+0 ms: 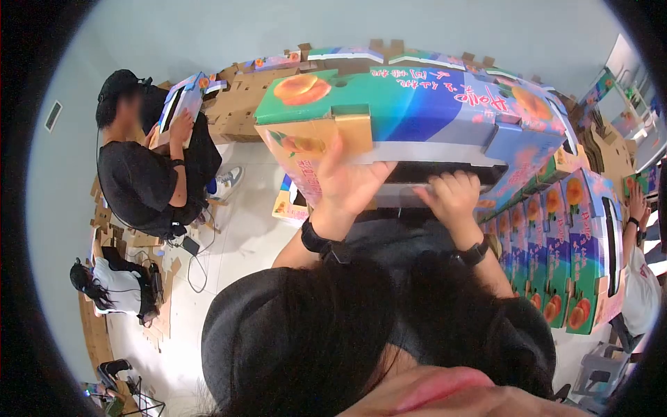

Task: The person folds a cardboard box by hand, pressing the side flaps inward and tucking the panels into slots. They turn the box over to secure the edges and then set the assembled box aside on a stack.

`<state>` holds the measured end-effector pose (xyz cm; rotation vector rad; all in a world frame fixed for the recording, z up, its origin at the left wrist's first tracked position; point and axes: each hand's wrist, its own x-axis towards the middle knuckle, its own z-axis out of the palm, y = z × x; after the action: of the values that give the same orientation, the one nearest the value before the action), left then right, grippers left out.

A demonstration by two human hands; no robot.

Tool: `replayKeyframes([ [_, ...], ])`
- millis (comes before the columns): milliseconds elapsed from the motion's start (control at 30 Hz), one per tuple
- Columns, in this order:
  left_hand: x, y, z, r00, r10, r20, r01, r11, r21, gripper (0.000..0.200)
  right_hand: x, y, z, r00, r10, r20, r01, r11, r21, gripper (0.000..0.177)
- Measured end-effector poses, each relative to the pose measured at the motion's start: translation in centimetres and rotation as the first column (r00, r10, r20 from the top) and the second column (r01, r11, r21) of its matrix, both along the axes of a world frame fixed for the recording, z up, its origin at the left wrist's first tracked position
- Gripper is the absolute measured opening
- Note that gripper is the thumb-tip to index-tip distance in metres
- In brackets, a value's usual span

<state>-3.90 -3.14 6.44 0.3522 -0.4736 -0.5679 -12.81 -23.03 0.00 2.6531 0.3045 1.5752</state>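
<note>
A colourful cardboard box (pixel 424 104) with peach pictures and pink lettering lies in front of me, its side with a long dark slot facing my body. My left hand (pixel 351 177) rests against the box's near side at the left, palm in view and fingers spread, with the thumb along the slot's edge. At the slot's right part is my right hand (pixel 453 198), its fingers curled over the slot's lower edge. Tabs are folded at both near corners of the box.
Several similar boxes (pixel 573 250) stand in a row at the right. Flattened cardboard (pixel 240 104) lies behind. A person in black (pixel 142 170) holds a box at the left; another person sits lower left. A co-worker's arm shows at the right edge.
</note>
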Motion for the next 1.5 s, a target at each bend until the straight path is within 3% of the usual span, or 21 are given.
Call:
replayKeyframes([
  [333, 0.2, 0.1, -0.9, 0.998, 0.015, -0.057, -0.013, 0.999, 0.030, 0.085, 0.1, -0.1, -0.8, 0.999, -0.006, 0.034, 0.006, 1.000, 0.006, 0.030],
  [633, 0.3, 0.3, -1.6, 1.000, -0.010, -0.011, 0.010, 1.000, 0.005, 0.082, 0.1, 0.1, -0.5, 0.998, 0.002, 0.060, -0.002, 1.000, -0.012, 0.029],
  [733, 0.5, 0.2, -1.1, 0.996, -0.080, -0.034, 0.077, 0.994, -0.083, 0.074, 0.1, 0.0, -0.3, 1.000, -0.011, 0.026, 0.011, 1.000, -0.003, 0.029],
  [833, 0.2, 0.1, -0.5, 0.989, -0.088, -0.121, 0.098, 0.992, 0.078, 0.064, 0.4, 0.2, 0.1, 1.000, -0.007, 0.017, 0.006, 0.999, 0.034, 0.030],
  [1033, 0.2, 0.2, -0.8, 0.915, -0.400, 0.061, 0.382, 0.903, 0.196, 0.058, 0.9, -0.1, 0.3, 1.000, 0.008, 0.030, -0.008, 1.000, 0.029, 0.029],
  [1133, -0.1, 0.7, -0.3, 0.745, -0.627, 0.229, 0.524, 0.761, 0.383, 0.073, 0.7, -0.7, 1.4, 0.989, -0.059, -0.135, 0.061, 0.998, 0.005, 0.028],
  [1167, -0.4, 1.0, 0.0, 0.687, -0.674, 0.271, 0.514, 0.715, 0.475, 0.073, 0.6, -0.9, 2.2, 0.986, 0.053, -0.157, -0.036, 0.994, 0.107, 0.026],
  [1267, -1.2, 1.7, 0.5, 0.602, -0.632, 0.487, 0.305, 0.746, 0.592, 0.053, 1.5, -0.7, 3.5, 0.991, 0.013, -0.130, 0.006, 0.990, 0.141, 0.027],
  [1367, -0.9, 1.9, 0.8, 0.518, -0.353, 0.779, -0.182, 0.845, 0.503, 0.038, 2.6, -1.1, 4.0, 0.994, 0.032, -0.106, -0.015, 0.988, 0.152, 0.027],
  [1400, -0.9, 1.7, 1.2, 0.395, -0.226, 0.890, -0.451, 0.797, 0.402, 0.033, 2.8, -1.2, 4.1, 0.994, 0.040, -0.098, -0.025, 0.988, 0.155, 0.027],
  [1433, -0.6, 1.3, 1.2, 0.137, -0.128, 0.982, -0.691, 0.698, 0.187, 0.037, 3.0, -1.0, 4.3, 0.993, 0.024, -0.113, -0.006, 0.987, 0.158, 0.028],
  [1467, -0.1, 0.8, 0.9, -0.149, -0.082, 0.985, -0.833, 0.547, -0.080, 0.042, 3.2, -1.1, 4.4, 0.993, 0.031, -0.114, -0.013, 0.987, 0.158, 0.028],
  [1500, 0.7, 0.4, 0.1, -0.303, -0.193, 0.933, -0.884, 0.422, -0.200, 0.057, 3.5, -1.3, 4.3, 0.992, 0.039, -0.117, -0.020, 0.987, 0.158, 0.028],
])
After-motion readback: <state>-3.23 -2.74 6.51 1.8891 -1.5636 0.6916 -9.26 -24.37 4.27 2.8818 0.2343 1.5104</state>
